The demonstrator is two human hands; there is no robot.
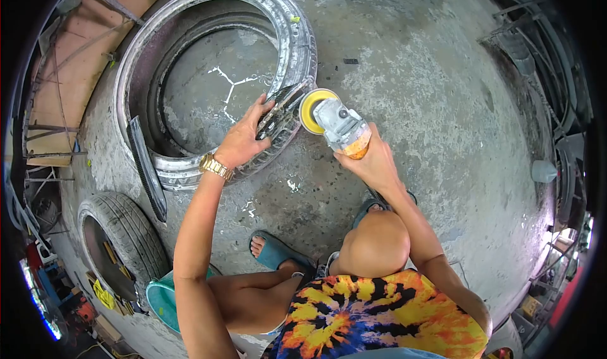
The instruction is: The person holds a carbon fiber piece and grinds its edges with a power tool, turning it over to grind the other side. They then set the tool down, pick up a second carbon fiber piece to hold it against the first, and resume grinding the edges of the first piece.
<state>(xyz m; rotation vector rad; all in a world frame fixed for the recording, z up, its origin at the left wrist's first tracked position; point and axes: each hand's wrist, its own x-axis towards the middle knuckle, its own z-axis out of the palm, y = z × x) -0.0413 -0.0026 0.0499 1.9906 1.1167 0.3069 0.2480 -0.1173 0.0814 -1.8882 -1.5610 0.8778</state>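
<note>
My right hand is wrapped round the orange and grey body of an angle grinder. The grinder's yellow disc is at the right end of a dark, glossy curved part, which lies on the right side of a large whitish tyre. My left hand, with a gold watch at the wrist, holds the left side of that dark part, fingers over its upper edge. A second long black part leans against the tyre's lower left side.
Another tyre stands at the lower left, beside a green basin. My sandalled foot and bent knee are below the hands. Dark car parts line the right edge. A brown board is at the upper left.
</note>
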